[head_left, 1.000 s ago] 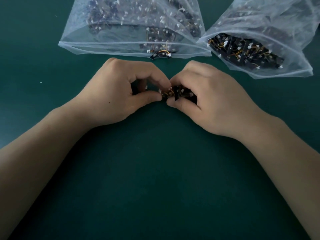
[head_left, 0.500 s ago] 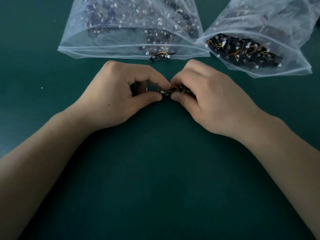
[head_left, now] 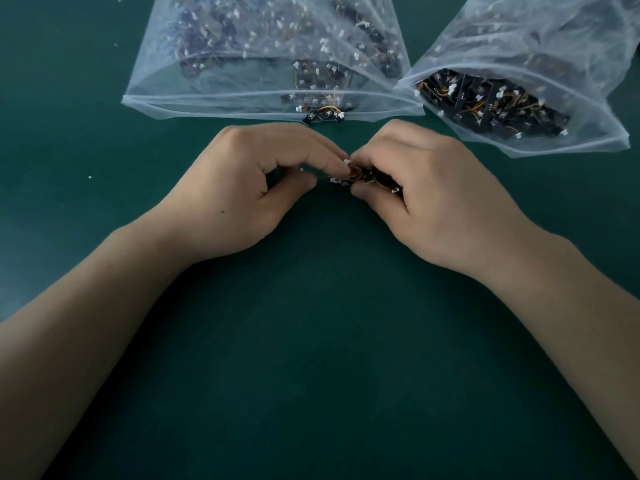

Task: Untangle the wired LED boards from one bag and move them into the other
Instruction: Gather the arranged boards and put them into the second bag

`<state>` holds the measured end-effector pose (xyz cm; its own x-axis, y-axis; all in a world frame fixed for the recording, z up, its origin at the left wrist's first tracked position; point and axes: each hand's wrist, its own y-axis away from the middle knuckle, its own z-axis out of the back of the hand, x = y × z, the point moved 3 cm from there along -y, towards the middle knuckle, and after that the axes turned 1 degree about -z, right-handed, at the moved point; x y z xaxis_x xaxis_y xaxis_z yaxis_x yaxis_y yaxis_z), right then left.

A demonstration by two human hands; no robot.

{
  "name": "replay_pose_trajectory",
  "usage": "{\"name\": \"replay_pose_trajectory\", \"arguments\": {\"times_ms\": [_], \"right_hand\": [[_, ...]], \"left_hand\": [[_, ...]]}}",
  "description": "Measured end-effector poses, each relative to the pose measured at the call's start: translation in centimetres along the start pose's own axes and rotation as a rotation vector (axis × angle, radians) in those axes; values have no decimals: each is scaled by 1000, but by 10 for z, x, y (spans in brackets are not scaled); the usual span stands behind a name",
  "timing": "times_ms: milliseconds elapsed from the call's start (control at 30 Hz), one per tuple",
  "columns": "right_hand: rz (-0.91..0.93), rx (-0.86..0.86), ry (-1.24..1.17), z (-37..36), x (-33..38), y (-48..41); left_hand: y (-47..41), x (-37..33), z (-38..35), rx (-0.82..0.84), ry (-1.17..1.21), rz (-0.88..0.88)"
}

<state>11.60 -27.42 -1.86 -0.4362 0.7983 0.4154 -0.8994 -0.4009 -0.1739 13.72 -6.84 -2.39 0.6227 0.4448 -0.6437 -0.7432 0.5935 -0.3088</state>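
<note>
Between my hands is a small tangle of black LED boards (head_left: 367, 176) with orange wires and white connectors. My left hand (head_left: 249, 188) pinches its left end with thumb and forefinger. My right hand (head_left: 426, 188) grips the rest, which is mostly hidden under its fingers. Two clear plastic bags lie beyond my hands. The left bag (head_left: 263, 53) holds several boards, and one wired board (head_left: 323, 114) pokes out of its mouth. The right bag (head_left: 540, 95) has a pile of black boards near its opening.
Everything rests on a dark green table surface (head_left: 318, 358). A few white specks (head_left: 90, 177) lie at the left.
My hands have drawn slightly apart and the tangle has shifted; more orange wire and a white connector now show between the fingertips. The bags have not moved.
</note>
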Motion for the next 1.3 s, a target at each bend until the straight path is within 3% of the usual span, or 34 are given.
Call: {"name": "replay_pose_trajectory", "arguments": {"times_ms": [667, 1033, 1200, 1300], "right_hand": [[-54, -130, 29, 9, -23, -5], [-296, -296, 346, 44, -68, -2], [-335, -390, 305, 48, -60, 0], [-355, -342, 299, 48, -56, -3]], "left_hand": [[2, 7, 1, -21, 12, 122], [4, 8, 0, 7, -7, 124], [4, 7, -1, 12, -29, 123], [4, 7, -1, 18, -39, 125]]}}
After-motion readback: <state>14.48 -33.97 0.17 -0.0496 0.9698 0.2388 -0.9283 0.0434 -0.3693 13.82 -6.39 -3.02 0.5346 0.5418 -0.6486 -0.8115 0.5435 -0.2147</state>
